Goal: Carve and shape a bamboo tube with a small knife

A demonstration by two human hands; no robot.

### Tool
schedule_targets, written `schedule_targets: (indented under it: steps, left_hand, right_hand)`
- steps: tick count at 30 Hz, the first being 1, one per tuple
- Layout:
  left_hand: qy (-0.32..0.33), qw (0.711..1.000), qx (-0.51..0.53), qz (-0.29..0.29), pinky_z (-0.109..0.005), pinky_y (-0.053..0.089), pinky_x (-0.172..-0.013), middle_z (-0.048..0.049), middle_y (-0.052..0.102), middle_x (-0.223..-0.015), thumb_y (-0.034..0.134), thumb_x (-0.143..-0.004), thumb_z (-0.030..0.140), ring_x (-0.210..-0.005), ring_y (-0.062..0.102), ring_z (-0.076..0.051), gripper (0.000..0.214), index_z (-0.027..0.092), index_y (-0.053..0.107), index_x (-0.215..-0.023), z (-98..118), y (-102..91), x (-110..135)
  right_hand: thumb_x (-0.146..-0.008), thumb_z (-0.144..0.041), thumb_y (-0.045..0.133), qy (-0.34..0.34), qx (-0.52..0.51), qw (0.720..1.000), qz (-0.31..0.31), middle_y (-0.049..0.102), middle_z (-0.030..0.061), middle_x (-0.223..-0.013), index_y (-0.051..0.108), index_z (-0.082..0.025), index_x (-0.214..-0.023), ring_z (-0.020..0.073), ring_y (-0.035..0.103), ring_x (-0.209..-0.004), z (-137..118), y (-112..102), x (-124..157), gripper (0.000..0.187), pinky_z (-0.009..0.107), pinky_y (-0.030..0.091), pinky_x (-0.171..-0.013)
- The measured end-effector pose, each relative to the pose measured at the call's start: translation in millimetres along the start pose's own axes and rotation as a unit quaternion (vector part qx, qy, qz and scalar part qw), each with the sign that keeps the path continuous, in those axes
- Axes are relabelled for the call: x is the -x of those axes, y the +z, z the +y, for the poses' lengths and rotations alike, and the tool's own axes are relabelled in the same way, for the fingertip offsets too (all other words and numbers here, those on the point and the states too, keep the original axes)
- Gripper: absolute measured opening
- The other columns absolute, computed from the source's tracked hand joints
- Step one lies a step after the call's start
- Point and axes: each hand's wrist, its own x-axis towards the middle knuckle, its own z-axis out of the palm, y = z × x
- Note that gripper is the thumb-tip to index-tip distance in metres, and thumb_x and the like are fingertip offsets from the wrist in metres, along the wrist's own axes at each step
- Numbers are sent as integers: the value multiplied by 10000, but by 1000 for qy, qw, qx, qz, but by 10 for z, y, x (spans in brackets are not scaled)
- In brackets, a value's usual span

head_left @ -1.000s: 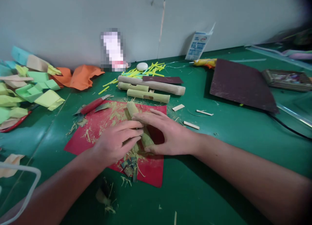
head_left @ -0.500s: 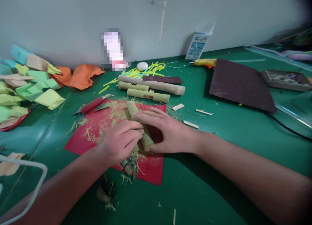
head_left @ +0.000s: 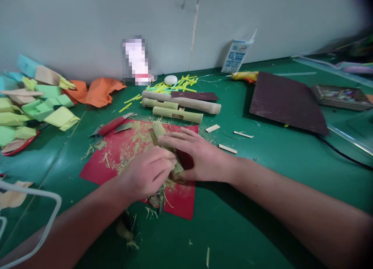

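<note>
A short piece of bamboo (head_left: 159,129) lies slantwise on a red sheet (head_left: 181,206) strewn with shavings and dust. My right hand (head_left: 201,154) grips it from the right, fingers over the upper part and thumb near the lower end. My left hand (head_left: 151,170) is closed with its fingertips against the middle of the bamboo; whatever it pinches is hidden. A red-handled craft knife (head_left: 113,125) rests at the sheet's upper left edge. Dark bark strips (head_left: 155,200) lie below my left hand.
Behind the sheet lie cut bamboo tubes (head_left: 177,114) and yellow-green strips (head_left: 186,83). Folded papers (head_left: 48,102) are piled at left. A dark brown sheet (head_left: 287,102), a drink carton (head_left: 237,55) and a small box (head_left: 342,97) stand at right. A white frame (head_left: 56,206) is at lower left.
My left hand has slid slightly right and down along the bamboo, its fingers still closed. My right hand keeps its hold. The whole view has shifted a little.
</note>
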Motion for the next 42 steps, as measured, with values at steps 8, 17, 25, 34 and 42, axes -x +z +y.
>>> schedule_targets:
  steps: [8, 17, 25, 34, 42]
  left_hand:
    - [-5, 1000, -7, 7, -321, 550, -816, -77, 676, -968, 528, -881, 83, -918, 629, -173, 136, 152, 635, -932, -17, -4, -19]
    - [3, 1000, -28, 7, -337, 541, -853, -81, 670, -992, 532, -878, 83, -950, 617, -180, 135, 146, 634, -940, -75, -12, -6]
    - [0, 999, -33, 8, -333, 546, -834, -84, 675, -999, 535, -877, 91, -940, 629, -181, 139, 153, 638, -946, -40, -22, 30]
    - [1, 997, -76, 2, -401, 528, -920, -86, 676, -1105, 565, -862, 127, -1057, 617, -220, 165, 179, 641, -1000, -139, -39, 36]
    - [-47, 996, -60, 45, -320, 530, -888, -62, 686, -1023, 605, -877, 157, -971, 640, -171, 97, 168, 655, -959, -110, -46, -26]
  right_hand:
    - [-671, -243, 691, 4, 3, 1000, -3, 501, 71, -1417, 388, -266, -1420, 253, 394, -1347, -2, 6, 1, 809, 482, 207, -1130]
    - [-659, -229, 692, 14, 1, 1000, -1, 508, 66, -1409, 400, -274, -1417, 263, 395, -1344, -19, -7, -6, 813, 491, 208, -1130]
    - [-662, -240, 703, 15, 9, 1000, -9, 512, 73, -1406, 414, -248, -1401, 247, 398, -1342, -16, -11, -7, 794, 481, 191, -1135]
    - [-648, -234, 699, 22, -5, 1000, -1, 509, 55, -1412, 410, -286, -1411, 260, 403, -1340, -14, 1, -1, 817, 498, 197, -1132]
    - [-652, -263, 703, 31, 1, 1000, 2, 516, 66, -1404, 423, -259, -1397, 252, 409, -1335, -23, 3, -7, 796, 492, 216, -1130]
